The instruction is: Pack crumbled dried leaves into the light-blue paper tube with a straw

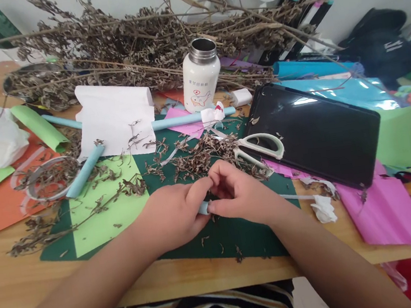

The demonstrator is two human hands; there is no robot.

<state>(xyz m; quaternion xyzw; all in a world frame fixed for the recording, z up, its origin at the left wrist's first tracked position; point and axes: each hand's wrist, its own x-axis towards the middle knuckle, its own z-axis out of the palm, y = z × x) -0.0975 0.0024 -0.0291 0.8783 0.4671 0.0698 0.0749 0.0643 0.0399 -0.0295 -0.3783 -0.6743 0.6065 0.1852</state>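
Observation:
My left hand [175,213] is closed round a light-blue paper tube [203,208], of which only a short end shows. The fingertips of my right hand [239,192] press at that same end, thumb on the rim. What else the right fingers may pinch is hidden. Both hands are over a dark green mat [188,251]. Crumbled dried leaves [206,156] lie in a heap just beyond them, against the pale handles of a pair of scissors [282,146]. Another blue tube [176,122] has crumpled tissue [212,116] on it.
A white open bottle [201,76] stands behind the heap. At the right lie a black tablet [316,132] and pink paper [387,211]. Green paper [110,207], a third blue tube [85,172] and a tape roll [52,179] are at the left. Dried branches [119,49] line the back.

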